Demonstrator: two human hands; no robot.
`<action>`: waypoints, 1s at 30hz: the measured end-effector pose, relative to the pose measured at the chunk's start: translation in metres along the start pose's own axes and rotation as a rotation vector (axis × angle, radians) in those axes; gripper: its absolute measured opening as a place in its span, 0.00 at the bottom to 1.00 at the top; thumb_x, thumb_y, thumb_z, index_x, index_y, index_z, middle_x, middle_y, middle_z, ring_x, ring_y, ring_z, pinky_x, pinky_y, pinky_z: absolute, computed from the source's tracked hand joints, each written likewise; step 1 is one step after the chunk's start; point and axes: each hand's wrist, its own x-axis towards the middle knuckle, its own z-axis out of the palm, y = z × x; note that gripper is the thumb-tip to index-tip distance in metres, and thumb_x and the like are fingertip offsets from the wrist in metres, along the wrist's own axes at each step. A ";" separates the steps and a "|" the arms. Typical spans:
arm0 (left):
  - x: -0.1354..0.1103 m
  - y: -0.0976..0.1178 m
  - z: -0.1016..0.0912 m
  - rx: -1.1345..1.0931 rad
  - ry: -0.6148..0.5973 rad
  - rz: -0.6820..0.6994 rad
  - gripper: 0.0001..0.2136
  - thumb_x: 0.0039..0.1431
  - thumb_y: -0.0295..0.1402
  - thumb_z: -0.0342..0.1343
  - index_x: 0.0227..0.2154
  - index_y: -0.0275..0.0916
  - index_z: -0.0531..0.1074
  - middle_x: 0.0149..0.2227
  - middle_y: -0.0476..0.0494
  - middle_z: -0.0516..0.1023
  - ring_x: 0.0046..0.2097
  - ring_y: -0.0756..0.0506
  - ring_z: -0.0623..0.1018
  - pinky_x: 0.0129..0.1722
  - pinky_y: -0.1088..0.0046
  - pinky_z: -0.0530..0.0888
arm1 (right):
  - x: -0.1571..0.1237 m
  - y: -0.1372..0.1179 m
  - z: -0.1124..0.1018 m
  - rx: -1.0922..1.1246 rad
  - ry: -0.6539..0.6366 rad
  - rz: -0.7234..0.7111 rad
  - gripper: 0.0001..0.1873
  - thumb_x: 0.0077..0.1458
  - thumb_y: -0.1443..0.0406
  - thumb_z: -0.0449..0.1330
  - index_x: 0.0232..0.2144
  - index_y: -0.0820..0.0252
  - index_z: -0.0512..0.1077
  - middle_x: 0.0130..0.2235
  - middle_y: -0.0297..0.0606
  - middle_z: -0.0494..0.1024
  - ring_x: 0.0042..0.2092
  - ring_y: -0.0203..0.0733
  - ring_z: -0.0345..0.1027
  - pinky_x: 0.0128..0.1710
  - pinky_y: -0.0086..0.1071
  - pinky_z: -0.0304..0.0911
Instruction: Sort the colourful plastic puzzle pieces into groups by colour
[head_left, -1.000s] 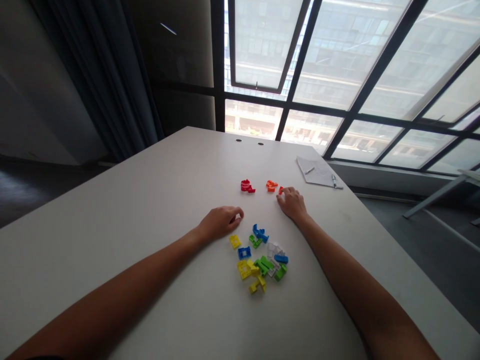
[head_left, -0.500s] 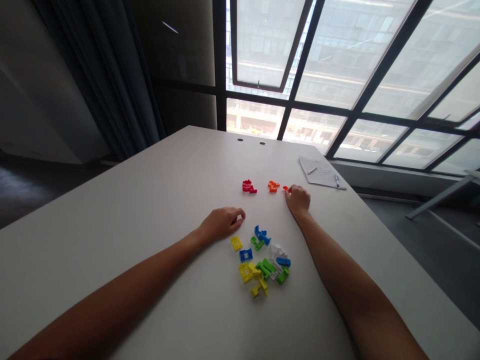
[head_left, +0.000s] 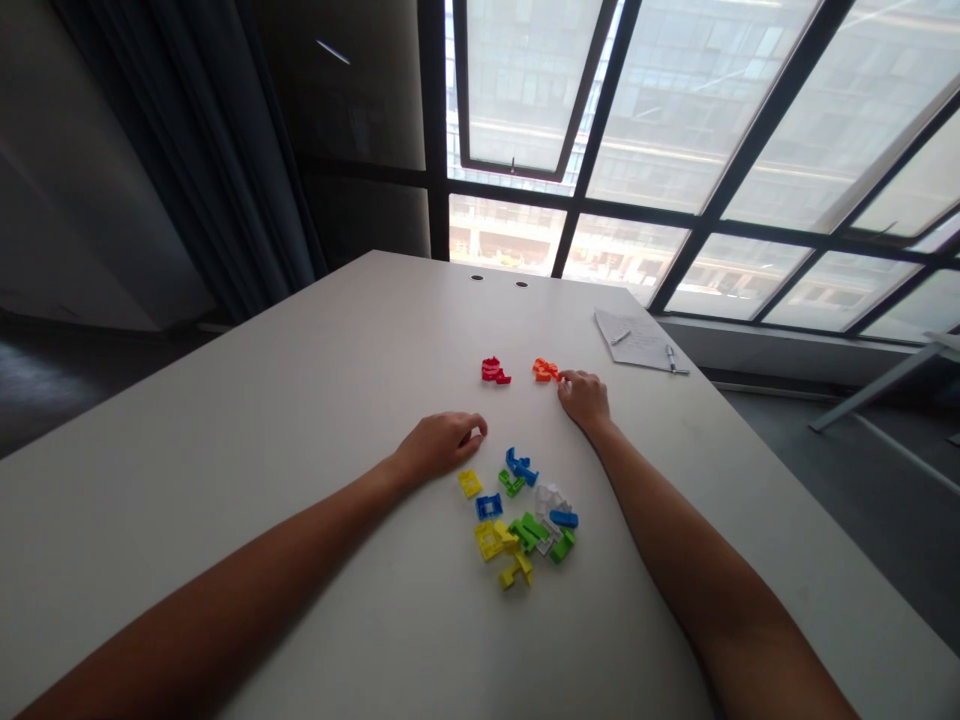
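Orange plastic pieces (head_left: 545, 370) lie toward the far edge of the desk (head_left: 300, 400). The left hand (head_left: 441, 445) rests palm down, fingers curled together, near red pieces (head_left: 493, 371) and a yellow piece (head_left: 470, 484); anything under them would be hidden. Beyond a pile of mixed colored pieces (head_left: 523, 525), the right hand (head_left: 584, 400) lies with fingers together, its fingertips (head_left: 564, 378) at the orange pieces. Whether they grip one, I cannot tell.

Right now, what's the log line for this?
left hand: curled on white table | right hand: fingertips at orange plastic pieces
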 end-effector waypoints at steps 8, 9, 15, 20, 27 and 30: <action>0.000 0.000 -0.001 0.005 0.002 0.013 0.09 0.65 0.37 0.50 0.42 0.45 0.75 0.32 0.49 0.77 0.34 0.47 0.75 0.32 0.72 0.66 | -0.003 0.005 0.001 0.099 -0.015 -0.119 0.23 0.64 0.65 0.52 0.61 0.53 0.68 0.54 0.39 0.79 0.54 0.48 0.68 0.56 0.40 0.59; 0.000 -0.001 -0.001 0.005 0.001 0.015 0.09 0.65 0.37 0.50 0.42 0.45 0.75 0.32 0.49 0.78 0.34 0.47 0.75 0.32 0.72 0.66 | -0.003 0.005 0.002 0.110 -0.011 -0.123 0.24 0.64 0.66 0.52 0.62 0.55 0.66 0.54 0.40 0.79 0.53 0.47 0.69 0.56 0.39 0.59; 0.000 -0.001 -0.001 -0.002 -0.003 0.010 0.11 0.65 0.38 0.49 0.42 0.45 0.75 0.34 0.47 0.78 0.36 0.46 0.76 0.34 0.72 0.68 | -0.028 0.005 -0.002 0.151 -0.005 -0.116 0.27 0.62 0.64 0.55 0.63 0.64 0.63 0.54 0.47 0.77 0.55 0.49 0.68 0.57 0.39 0.59; -0.001 0.000 -0.001 -0.004 0.007 0.024 0.10 0.66 0.37 0.49 0.42 0.45 0.75 0.33 0.48 0.79 0.35 0.46 0.76 0.33 0.72 0.67 | -0.071 0.007 -0.018 0.194 -0.025 -0.259 0.21 0.63 0.64 0.54 0.56 0.61 0.70 0.54 0.46 0.77 0.56 0.48 0.67 0.60 0.40 0.59; -0.002 0.000 -0.002 -0.005 0.019 0.023 0.09 0.65 0.36 0.50 0.42 0.46 0.75 0.33 0.50 0.78 0.35 0.46 0.75 0.32 0.72 0.65 | -0.108 -0.012 -0.048 0.459 -0.101 -0.459 0.13 0.66 0.64 0.53 0.43 0.56 0.78 0.43 0.41 0.82 0.45 0.44 0.74 0.50 0.39 0.67; -0.002 0.000 -0.002 -0.006 0.017 0.029 0.09 0.66 0.36 0.50 0.42 0.46 0.75 0.32 0.49 0.78 0.34 0.46 0.75 0.33 0.72 0.65 | -0.115 -0.030 -0.064 0.496 -0.108 -0.577 0.11 0.66 0.64 0.55 0.42 0.56 0.77 0.40 0.40 0.82 0.41 0.43 0.73 0.47 0.39 0.67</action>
